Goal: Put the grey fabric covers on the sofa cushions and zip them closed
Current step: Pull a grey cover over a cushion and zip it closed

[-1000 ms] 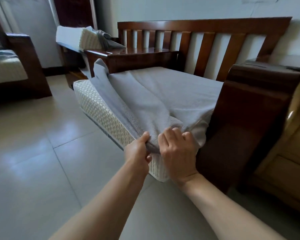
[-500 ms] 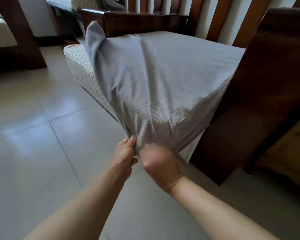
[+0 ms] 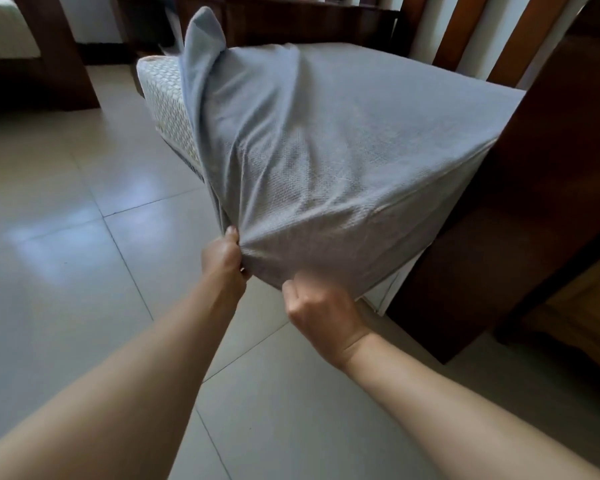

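Note:
A thick white cushion (image 3: 168,109) with a woven pattern lies on the wooden sofa frame, its near corner jutting over the floor. The grey fabric cover (image 3: 333,133) is stretched over the top and the near corner; the cushion's left side is still bare. My left hand (image 3: 222,261) grips the cover's lower edge at the corner, thumb up. My right hand (image 3: 321,310) is curled in a fist under the corner, gripping the cover's hem. A loose flap of the cover sticks up at the far left.
The dark wooden armrest (image 3: 541,188) stands close on the right of the cushion. The slatted sofa back (image 3: 465,36) rises behind. Another wooden seat (image 3: 49,53) with a pale cushion stands far left. Pale glossy floor tiles (image 3: 66,237) spread to the left and below.
The cover has been pulled down over the near corner, hiding the white cushion front that showed a second ago. Both hands moved lower, and the view came closer.

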A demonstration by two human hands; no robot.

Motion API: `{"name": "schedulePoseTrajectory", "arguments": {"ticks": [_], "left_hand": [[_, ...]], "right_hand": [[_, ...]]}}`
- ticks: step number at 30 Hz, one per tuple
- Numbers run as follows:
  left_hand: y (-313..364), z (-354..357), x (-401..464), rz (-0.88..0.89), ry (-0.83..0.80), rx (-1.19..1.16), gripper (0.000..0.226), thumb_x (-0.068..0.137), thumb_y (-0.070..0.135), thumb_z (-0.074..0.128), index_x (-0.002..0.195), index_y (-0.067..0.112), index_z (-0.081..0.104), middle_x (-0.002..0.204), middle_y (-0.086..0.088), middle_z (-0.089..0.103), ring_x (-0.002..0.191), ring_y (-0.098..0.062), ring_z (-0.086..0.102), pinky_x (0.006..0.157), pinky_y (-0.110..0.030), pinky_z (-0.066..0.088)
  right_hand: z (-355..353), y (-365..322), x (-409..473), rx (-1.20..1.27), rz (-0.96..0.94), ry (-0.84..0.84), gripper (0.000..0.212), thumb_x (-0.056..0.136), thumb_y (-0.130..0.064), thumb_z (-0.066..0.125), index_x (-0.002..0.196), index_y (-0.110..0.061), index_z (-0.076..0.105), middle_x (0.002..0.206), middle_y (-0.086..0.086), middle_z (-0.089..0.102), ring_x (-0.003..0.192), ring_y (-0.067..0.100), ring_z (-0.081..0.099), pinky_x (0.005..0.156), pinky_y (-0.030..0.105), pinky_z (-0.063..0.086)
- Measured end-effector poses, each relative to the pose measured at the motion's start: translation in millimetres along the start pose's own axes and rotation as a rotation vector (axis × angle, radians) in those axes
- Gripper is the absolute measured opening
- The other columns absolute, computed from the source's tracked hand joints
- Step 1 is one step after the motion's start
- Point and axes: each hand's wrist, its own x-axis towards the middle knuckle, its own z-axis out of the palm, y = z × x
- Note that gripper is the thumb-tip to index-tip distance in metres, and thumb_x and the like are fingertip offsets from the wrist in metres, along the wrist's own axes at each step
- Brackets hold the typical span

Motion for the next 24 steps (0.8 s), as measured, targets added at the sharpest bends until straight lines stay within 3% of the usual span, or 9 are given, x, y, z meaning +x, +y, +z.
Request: {"name": "schedulePoseTrajectory", "arguments": {"ticks": [5,8,11,15,18,21,24], "left_hand": [[2.7,10.0,1.8,0.065,0.058,0.139,0.02,0.097,0.029,0.048,0.096,0.009,0.053,0.099,-0.009,0.059,0.09,-0.025,0.058,0.074,-0.036,0.052],[10.5,12.3,-2.2,0.049,-0.057,0.09,0.019,0.098,0.027,0.046,0.098,0.011,0.054,0.1,-0.008,0.061,0.089,-0.023,0.058,0.07,-0.033,0.051],[13.1,14.0,-11.0,-0.013,-0.217,-0.006,0.025,0.098,0.036,0.045,0.101,0.013,0.056,0.091,-0.004,0.065,0.081,-0.019,0.062,0.068,-0.033,0.052],[-20.1,11.6,-20.1,-0.109,-0.378,0.119,0.037,0.089,0.049,0.053,0.097,0.014,0.061,0.085,-0.003,0.065,0.075,-0.015,0.061,0.068,-0.028,0.049],[-44.8,8.2,-30.2,-0.194,-0.465,0.021,0.029,0.088,0.044,0.055,0.09,0.016,0.062,0.077,-0.001,0.068,0.076,-0.014,0.061,0.078,-0.029,0.046],[-59.9,4.2,-45.6,-0.216,-0.569,-0.034,0.011,0.089,0.029,0.055,0.085,0.02,0.061,0.073,0.006,0.07,0.082,-0.011,0.06,0.083,-0.029,0.043],[-72.1,-4.1,-53.9,-0.178,-0.666,0.034,0.011,0.076,0.022,0.061,0.087,0.021,0.061,0.087,0.005,0.068,0.093,-0.012,0.059,0.09,-0.034,0.041]], "right_hand": [[-7.6,3.0,1.6,0.048,0.001,-0.076,0.033,0.072,0.002,0.036,0.054,-0.019,0.054,0.054,0.0,0.051,0.034,0.011,0.048,0.032,0.017,0.028],[-22.6,4.6,10.0,0.106,0.04,-0.03,0.031,0.073,0.001,0.035,0.057,-0.014,0.057,0.062,0.004,0.054,0.044,0.016,0.053,0.033,0.021,0.028],[-27.3,4.9,8.5,0.026,0.021,-0.001,0.03,0.082,-0.001,0.036,0.065,-0.013,0.059,0.069,0.006,0.057,0.06,0.021,0.054,0.046,0.029,0.033],[-20.8,13.3,-18.4,-0.006,-0.003,0.025,0.029,0.09,-0.002,0.036,0.071,-0.016,0.054,0.064,0.003,0.052,0.055,0.019,0.051,0.045,0.029,0.032],[-26.2,26.2,-43.4,0.106,0.073,-0.063,0.018,0.08,-0.005,0.056,0.068,-0.017,0.054,0.064,0.003,0.053,0.047,0.02,0.053,0.039,0.026,0.035],[-33.2,36.6,-53.5,0.452,0.48,-0.223,0.009,0.078,-0.013,0.067,0.071,-0.014,0.06,0.068,0.005,0.064,0.054,0.023,0.061,0.045,0.022,0.036],[-21.7,39.0,-50.9,1.127,1.156,-0.251,0.008,0.086,-0.017,0.064,0.085,-0.014,0.057,0.083,0.002,0.067,0.074,0.015,0.062,0.06,0.015,0.042]]}}
